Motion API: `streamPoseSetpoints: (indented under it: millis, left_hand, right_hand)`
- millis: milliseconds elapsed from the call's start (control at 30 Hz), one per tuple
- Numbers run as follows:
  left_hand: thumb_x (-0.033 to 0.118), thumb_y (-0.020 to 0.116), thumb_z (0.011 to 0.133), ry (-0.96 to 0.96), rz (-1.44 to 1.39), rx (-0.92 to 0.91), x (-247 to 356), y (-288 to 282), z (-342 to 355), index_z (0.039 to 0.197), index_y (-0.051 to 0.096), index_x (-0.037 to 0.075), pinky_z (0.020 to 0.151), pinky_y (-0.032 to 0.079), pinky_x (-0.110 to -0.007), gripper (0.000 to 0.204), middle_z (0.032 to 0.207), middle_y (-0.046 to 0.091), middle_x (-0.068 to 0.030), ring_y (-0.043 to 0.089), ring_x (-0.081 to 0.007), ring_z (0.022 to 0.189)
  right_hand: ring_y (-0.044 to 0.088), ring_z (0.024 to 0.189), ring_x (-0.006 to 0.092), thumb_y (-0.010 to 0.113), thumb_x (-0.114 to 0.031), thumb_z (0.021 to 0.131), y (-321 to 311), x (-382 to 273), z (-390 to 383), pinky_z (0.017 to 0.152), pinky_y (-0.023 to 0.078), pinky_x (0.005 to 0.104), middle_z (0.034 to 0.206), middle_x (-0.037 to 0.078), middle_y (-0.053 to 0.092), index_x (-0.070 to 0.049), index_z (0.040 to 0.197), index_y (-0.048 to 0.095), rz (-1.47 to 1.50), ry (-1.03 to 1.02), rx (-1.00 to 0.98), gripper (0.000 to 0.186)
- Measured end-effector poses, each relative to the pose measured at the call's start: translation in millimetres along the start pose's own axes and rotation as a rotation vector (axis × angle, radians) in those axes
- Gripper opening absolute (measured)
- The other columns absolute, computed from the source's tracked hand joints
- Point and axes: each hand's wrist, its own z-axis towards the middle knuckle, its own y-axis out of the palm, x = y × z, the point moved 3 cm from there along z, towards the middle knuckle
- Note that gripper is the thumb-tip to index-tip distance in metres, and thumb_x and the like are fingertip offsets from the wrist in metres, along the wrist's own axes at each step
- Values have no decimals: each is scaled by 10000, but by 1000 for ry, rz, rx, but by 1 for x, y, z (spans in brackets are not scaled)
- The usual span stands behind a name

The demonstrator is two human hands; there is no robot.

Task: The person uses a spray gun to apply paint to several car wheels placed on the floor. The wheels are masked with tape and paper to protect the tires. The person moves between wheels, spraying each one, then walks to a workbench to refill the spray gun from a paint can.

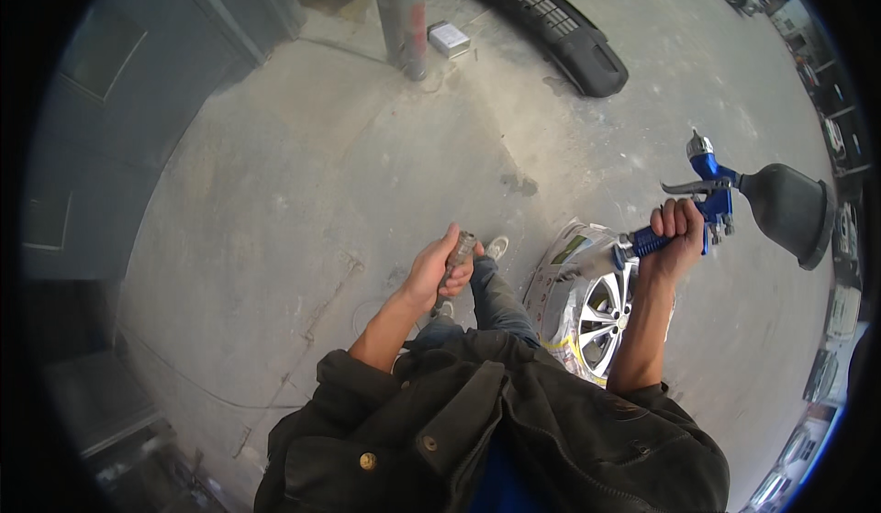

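My right hand (677, 230) grips the blue handle of a spray gun (711, 196), held out sideways, with its dark cup (791, 210) pointing right. My left hand (439, 270) is closed around the metal end fitting of a hose (459, 254), a little left of the gun and apart from it. Below and between my hands stands a car wheel (592, 306) with a silver rim, its tyre wrapped in masking paper and tape.
Grey concrete floor (303, 192) all around. A black bumper grille (551, 22) lies at the top, next to a small white box (449, 39) and a post (404, 17). A grey wall panel (110, 100) is on the left. Parked cars (840, 311) line the right rim.
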Motion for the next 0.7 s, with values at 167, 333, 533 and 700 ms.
streamPoseSetpoints:
  millis: [167,333,533,700]
  left_hand:
    - [545,291,1074,66,82,103,-11,38,41,1010,563,52,425,250,-213,566,625,404,33,347,-54,515]
    - [424,682,928,359,763,521,-61,5,125,850,567,33,521,367,-324,415,635,466,-16,451,-147,552]
    - [314,840,736,270,1514,677,-207,-88,224,772,561,19,670,452,-461,408,784,617,-135,571,-378,759]
    - [82,667,730,307,1445,1045,-314,-165,220,743,625,68,663,467,-501,46,774,637,-178,617,-414,785]
  right_hand:
    - [296,489,66,604,-77,905,-95,-19,38,458,274,255,575,-44,324,-107,688,419,-262,145,56,287]
    - [359,459,78,619,-76,893,-202,2,75,439,293,259,571,-24,406,-72,720,463,-459,242,37,233]
    - [407,445,92,627,-85,892,-317,-32,139,427,320,270,547,-1,459,-52,705,521,-676,310,-37,218]
    - [469,437,99,645,-121,871,-355,-40,171,430,344,268,527,8,509,-61,637,550,-940,260,-145,260]
